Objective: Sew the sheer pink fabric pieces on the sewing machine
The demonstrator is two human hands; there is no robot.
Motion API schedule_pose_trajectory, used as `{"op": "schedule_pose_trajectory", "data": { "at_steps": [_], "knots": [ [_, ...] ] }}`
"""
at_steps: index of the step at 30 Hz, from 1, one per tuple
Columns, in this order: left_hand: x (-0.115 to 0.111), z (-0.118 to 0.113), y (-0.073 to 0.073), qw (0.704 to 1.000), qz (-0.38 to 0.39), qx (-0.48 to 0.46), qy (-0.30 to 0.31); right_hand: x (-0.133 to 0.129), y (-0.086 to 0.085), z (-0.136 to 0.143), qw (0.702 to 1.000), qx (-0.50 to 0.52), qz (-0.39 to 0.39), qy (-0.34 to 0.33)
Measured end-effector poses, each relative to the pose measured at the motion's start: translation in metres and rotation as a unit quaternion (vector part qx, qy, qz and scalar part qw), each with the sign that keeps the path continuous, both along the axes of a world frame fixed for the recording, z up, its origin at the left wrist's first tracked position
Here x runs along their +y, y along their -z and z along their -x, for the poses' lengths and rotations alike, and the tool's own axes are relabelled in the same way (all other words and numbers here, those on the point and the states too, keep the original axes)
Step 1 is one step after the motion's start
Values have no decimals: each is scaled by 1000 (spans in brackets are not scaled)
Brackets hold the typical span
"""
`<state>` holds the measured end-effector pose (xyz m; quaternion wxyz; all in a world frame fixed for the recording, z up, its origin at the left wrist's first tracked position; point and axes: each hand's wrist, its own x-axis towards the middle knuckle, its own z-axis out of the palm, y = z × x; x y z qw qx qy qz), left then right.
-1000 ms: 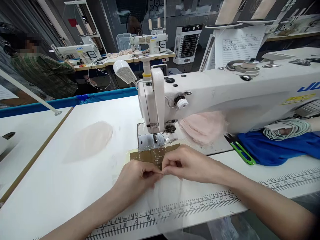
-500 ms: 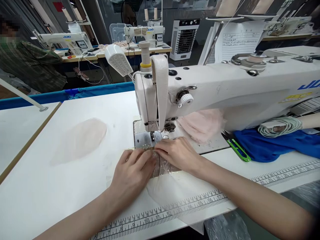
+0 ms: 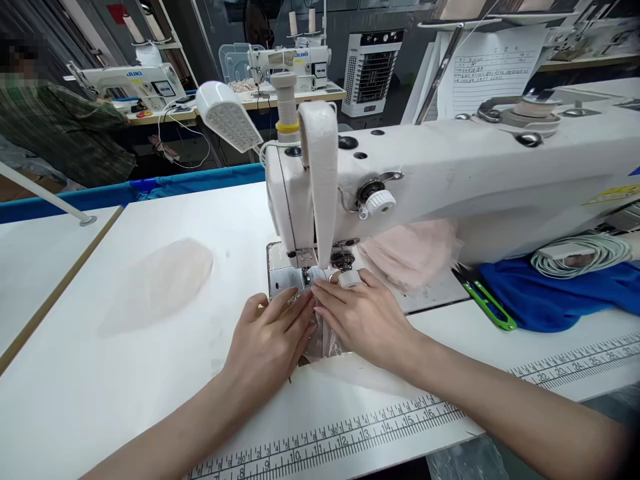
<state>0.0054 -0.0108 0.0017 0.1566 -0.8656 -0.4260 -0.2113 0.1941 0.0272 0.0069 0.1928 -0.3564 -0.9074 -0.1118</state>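
Note:
A sheer, pale fabric piece [image 3: 327, 341] lies under the needle area of the white sewing machine [image 3: 320, 193]. My left hand [image 3: 273, 333] rests at its left, fingers bent and fingertips pinching the fabric close to the presser foot [image 3: 307, 277]. From the right, my right hand [image 3: 370, 317] holds the fabric's other side, fingertips almost touching those of the left. A small white round part [image 3: 349, 279] shows beside its index finger. The fabric's edge under the fingers is partly hidden.
Left on the table lies another sheer petal-shaped piece [image 3: 165, 283]. Pink layered fabric [image 3: 413, 253] sits behind the machine's needle end. Green thread snips [image 3: 487, 303], blue cloth [image 3: 545, 293] and a coiled cord [image 3: 580, 257] are at right. A printed ruler [image 3: 345, 440] runs along the front edge.
Both hands have shifted slightly, and the right fingers are spread further forward beside the presser foot. The fabric's trailing part has drawn up from the table's front edge. The view has shifted slightly.

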Motion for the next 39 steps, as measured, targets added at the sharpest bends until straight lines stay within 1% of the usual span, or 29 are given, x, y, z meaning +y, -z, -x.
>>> {"op": "schedule_pose_trajectory", "data": {
  "at_steps": [3, 8, 14, 20, 30, 36, 39],
  "knots": [
    [-2, -1, 0, 1000, 0, 1, -5, 2, 2, 1, 1000, -28, 5, 8],
    [-5, -1, 0, 1000, 1, 0, -17, 6, 3, 1, 999, -48, 10, 7],
    [0, -1, 1, 1000, 9, 8, -28, 8, 4, 0, 999, -46, 25, 2],
    [-1, -1, -1, 999, 2, 17, -28, 8, 4, 0, 998, -44, 42, 0],
    [-1, 0, 0, 999, 10, 12, -29, 9, 2, -1, 998, -44, 43, 3],
    [3, 2, 1, 999, 21, 8, -27, 13, 4, -2, 998, -40, 47, 6],
    [5, 3, 0, 999, 23, 13, -28, 15, 3, -3, 998, -36, 49, 0]
  ]
}}
